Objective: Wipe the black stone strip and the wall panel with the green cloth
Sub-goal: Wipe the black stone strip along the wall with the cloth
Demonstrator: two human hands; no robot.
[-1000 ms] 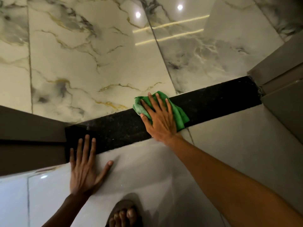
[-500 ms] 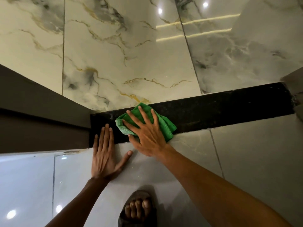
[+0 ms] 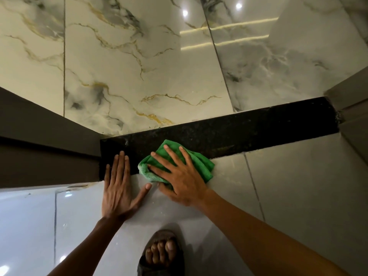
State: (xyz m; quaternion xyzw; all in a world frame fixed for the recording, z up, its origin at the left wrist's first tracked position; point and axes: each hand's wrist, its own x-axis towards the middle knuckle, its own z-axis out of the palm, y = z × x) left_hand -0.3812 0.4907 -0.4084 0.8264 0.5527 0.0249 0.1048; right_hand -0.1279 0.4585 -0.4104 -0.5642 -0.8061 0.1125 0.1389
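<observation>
Cloth (image 3: 201, 164) lies bunched under my right hand (image 3: 179, 180), spread fingers pressing it onto the black stone strip (image 3: 249, 132); my left hand (image 3: 119, 188) lies flat, bracing me.

A stone strip (image 3: 249, 126) runs across between a marbled floor (image 3: 139, 66) beyond and a tiled floor (image 3: 298, 186) nearer. The right hand (image 3: 179, 180) presses a cloth (image 3: 201, 164) on the strip's near edge. The left hand (image 3: 117, 188) lies flat just left of it. A sandalled foot (image 3: 161, 253) stands nearest.
</observation>
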